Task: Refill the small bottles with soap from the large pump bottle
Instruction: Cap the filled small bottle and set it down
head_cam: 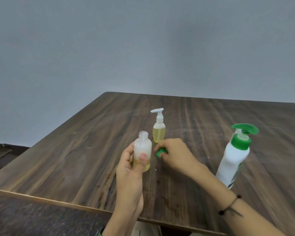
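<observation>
Head view, looking down on a dark wood table point(186, 176). Left hand point(130, 169) wraps a small clear bottle point(142, 150), upright, neck open, no cap on it; a shallow band of yellow soap sits at its bottom. Right hand point(174, 155) just beside it, fingers closed round a green cap point(161, 153), low over the table; cannot tell whether the cap touches the wood. Hands near each other, not touching.

A second small bottle point(158, 132) with a white pump stands just behind, mostly full of yellow liquid. The large pump bottle point(233, 159), white with green pump head, stands well to the right, untouched.

Judged step: uncapping done, filling not begun. Next move likely needs the cap let go, the right hand freed for the pump, and the open neck brought under the nozzle, held steady and upright.
</observation>
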